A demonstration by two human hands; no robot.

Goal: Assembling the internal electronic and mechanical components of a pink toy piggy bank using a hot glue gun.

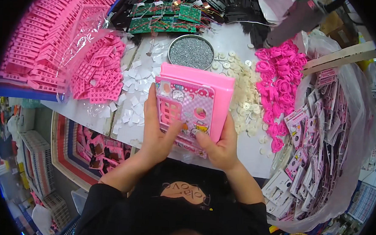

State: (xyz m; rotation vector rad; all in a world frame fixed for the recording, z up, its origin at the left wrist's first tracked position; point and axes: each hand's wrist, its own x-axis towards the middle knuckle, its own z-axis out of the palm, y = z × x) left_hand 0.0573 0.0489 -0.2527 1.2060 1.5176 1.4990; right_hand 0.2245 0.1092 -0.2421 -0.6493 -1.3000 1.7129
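Note:
Between my two hands, a bright pink plastic toy casing [224, 98] is held tilted above the worktable. Its face carries a printed cartoon panel [192, 101] with a round hole and a rectangular cutout, where a pink keypad grid [168, 112] shows. My left hand [155, 137] is closed around the left edge, its thumb lying over the panel's lower part. On the lower right, my right hand [220, 151] grips the casing, with its thumb pressed on the panel and the fingers hidden behind it.
Around the casing lie a round tin of small screws [191, 52], white paper squares [134, 89], pale discs [244, 105], pink dial rings [279, 75] and pink keypads [97, 72]. Wired green circuit boards [164, 24] sit at the back. A bag of printed panels [309, 153] stands right; stacked pink parts [52, 38], left.

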